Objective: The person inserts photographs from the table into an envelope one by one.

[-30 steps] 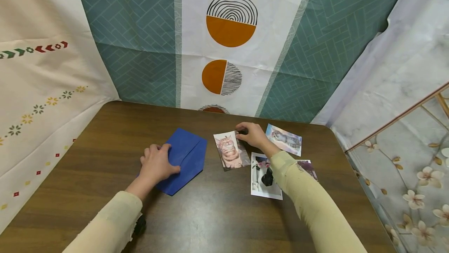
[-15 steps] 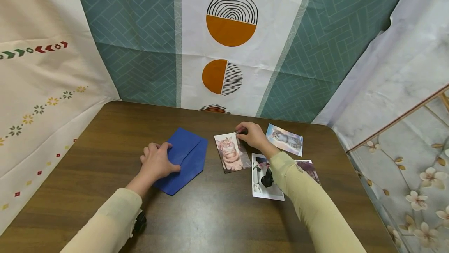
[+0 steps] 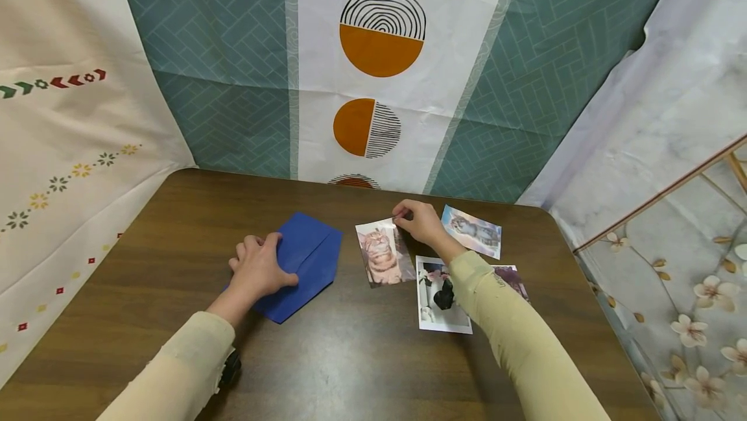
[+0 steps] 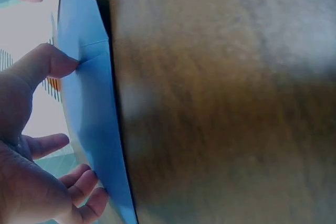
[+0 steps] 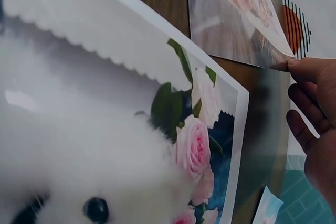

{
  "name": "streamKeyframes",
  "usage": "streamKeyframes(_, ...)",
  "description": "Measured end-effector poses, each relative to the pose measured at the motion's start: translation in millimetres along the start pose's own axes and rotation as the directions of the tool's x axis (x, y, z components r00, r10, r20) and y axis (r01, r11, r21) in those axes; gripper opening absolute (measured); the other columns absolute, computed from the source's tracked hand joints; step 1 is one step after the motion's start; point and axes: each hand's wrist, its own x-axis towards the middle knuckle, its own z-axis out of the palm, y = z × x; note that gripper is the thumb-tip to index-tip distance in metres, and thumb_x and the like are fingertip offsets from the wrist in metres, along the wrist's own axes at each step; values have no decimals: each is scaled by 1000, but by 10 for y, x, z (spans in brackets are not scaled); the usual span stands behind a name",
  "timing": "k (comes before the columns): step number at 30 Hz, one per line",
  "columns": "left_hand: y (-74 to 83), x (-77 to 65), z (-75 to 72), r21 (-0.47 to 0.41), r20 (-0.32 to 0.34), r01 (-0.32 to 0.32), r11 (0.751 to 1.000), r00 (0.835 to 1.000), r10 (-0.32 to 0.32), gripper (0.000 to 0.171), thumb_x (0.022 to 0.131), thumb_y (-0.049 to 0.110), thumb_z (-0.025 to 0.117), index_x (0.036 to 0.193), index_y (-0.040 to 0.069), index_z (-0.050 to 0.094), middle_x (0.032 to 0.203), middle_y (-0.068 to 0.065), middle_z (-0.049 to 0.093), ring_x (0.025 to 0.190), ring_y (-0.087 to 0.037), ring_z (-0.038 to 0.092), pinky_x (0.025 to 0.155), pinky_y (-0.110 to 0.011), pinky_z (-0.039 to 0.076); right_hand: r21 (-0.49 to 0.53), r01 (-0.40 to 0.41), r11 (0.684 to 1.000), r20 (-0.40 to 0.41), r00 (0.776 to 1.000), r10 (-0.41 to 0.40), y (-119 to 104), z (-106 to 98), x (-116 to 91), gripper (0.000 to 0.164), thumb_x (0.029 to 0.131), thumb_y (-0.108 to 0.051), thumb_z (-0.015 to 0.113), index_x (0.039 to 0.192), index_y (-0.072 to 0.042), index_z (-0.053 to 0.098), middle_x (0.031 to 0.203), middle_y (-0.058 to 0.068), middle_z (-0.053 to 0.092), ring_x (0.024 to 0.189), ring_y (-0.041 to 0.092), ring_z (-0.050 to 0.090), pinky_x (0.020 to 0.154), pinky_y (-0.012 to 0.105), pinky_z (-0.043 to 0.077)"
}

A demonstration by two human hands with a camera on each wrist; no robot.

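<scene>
A blue envelope (image 3: 306, 246) lies on the brown table, its flap pointing up and rightward in the head view. My left hand (image 3: 257, 268) rests on its left part, thumb and fingers spread apart. In the left wrist view the thumb (image 4: 60, 61) touches the envelope's face and several fingertips meet its surface lower down. My right hand (image 3: 421, 221) pinches the upper right corner of an orange cat picture card (image 3: 379, 253), between thumb and forefinger. That corner bends upward in the right wrist view, while the other right fingers stay loosely curled.
A grey kitten card (image 3: 474, 231) lies right of my right hand. Nearer, a white-bordered picture (image 3: 430, 275) with roses is partly under the right forearm, and a purplish card (image 3: 512, 277) shows beside it. A patterned cloth (image 3: 382, 51) hangs behind the table's far edge.
Very little differs. The head view shifts slightly; my left hand stays on the envelope and my right hand stays at the cat card's corner.
</scene>
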Motion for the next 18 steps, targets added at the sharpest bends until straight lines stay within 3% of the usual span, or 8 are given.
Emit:
streamKeyframes(7,-7,34,-33,3,18,9,1000,1000,-9,98,76,32,90,154,-5,45,135,-40,38,125,-57,33,94,-69,31,-3,-15,1000,-9,1000,15,27,-25,-11,10,101,-11,75,110,-9,77,101,8,76,96,28,70,90,47,55)
streamKeyframes(18,13,28,-34,1,10,22,1000,1000,-22,98,75,34,90,153,-5,44,132,-39,38,121,-55,33,94,-68,31,101,-37,994,-41,998,41,51,-58,-31,12,100,-10,75,111,-6,78,104,9,78,95,28,73,88,45,58)
